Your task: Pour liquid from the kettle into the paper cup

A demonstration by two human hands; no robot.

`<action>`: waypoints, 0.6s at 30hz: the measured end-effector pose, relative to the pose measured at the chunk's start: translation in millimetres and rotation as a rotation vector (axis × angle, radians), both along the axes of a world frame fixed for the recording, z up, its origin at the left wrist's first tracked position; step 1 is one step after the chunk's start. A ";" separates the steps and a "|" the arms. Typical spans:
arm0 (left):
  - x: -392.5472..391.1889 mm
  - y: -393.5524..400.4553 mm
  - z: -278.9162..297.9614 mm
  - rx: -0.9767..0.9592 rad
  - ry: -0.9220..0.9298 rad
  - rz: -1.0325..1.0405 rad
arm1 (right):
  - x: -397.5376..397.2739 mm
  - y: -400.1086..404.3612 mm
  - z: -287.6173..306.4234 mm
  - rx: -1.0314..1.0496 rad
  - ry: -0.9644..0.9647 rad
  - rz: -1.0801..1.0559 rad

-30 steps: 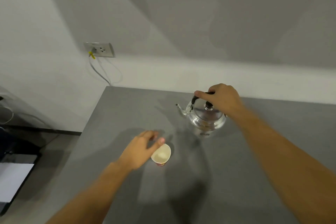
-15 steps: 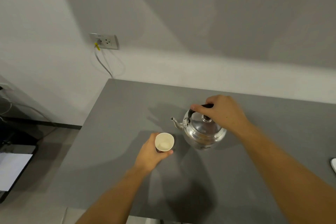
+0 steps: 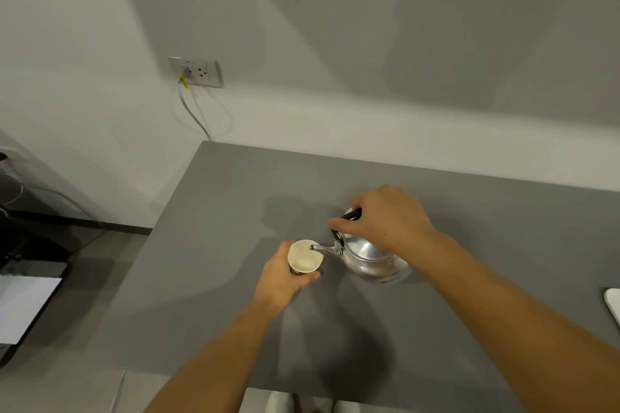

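The paper cup (image 3: 304, 257) has been lifted off the gray table (image 3: 208, 245) and brought up to the kettle. It is held in the left hand (image 3: 281, 275), with the fingers wrapped around its side. The cup is round, white inside and thin. The thin spout (image 3: 321, 249) has been moved over the cup's rim, so pouring looks ready to start. No water can be seen yet. The shiny metal kettle (image 3: 369, 256) is round and tipped left. Its black handle (image 3: 350, 214) is gripped by the right hand (image 3: 389, 220), fingers closed.
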State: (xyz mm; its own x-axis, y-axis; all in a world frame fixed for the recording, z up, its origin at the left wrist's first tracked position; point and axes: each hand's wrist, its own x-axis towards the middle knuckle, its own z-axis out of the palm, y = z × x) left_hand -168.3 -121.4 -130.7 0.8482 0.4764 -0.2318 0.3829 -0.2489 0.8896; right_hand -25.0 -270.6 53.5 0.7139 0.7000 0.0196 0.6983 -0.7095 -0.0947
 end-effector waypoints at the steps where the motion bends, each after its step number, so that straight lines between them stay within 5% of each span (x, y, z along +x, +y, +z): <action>1: 0.1 -0.4 -0.3 -0.006 -0.004 0.004 | -2.0 3.1 -0.7 -0.027 -0.026 0.020; 18: 2.2 -0.7 -6.7 -0.023 0.004 0.014 | -22.7 34.6 3.5 -0.232 -0.179 0.133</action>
State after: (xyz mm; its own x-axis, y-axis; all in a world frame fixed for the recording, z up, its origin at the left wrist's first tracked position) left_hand -166.1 -122.1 -137.4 0.8404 0.4827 -0.2463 0.3901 -0.2233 0.8933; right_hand -47.7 -236.0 57.0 0.6151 0.7877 -0.0348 0.7776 -0.5988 0.1921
